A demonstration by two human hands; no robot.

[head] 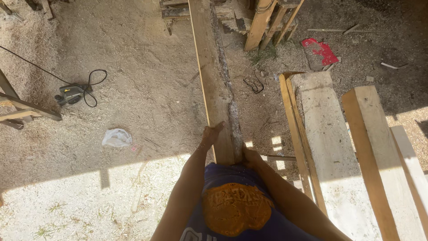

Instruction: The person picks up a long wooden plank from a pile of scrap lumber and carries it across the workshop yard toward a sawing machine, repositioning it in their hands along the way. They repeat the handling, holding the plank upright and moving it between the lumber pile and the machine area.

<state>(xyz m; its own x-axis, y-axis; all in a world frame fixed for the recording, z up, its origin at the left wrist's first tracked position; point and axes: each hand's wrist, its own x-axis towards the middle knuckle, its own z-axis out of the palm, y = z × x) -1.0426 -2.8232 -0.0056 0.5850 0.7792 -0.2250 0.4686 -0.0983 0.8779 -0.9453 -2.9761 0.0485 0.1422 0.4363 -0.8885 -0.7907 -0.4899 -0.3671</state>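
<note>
— Plank is the worry here. You hold its near end against your belly, your left hand on its left edge with the fingers clenched around it, your right hand under its right side; whether those right fingers wrap it I cannot tell. The far end reaches away toward the leaning timbers.

— What slips first?

— Likely the right side. That edge of the plank is rough with bark, and if your right hand only props it, the board can roll off and drop onto the sawdust floor by your feet.

— Anything beside the plank to mind?

— Right of the plank, just beside it, sits the stack of thick boards; if you swing the near end that way, you could pinch your right hand between them. Left of the plank, well apart, the power tool lies with its black cord looped on the floor, a tripping risk if you step sideways. Nearer the plank lies a white plastic bag, slippery underfoot.
</note>
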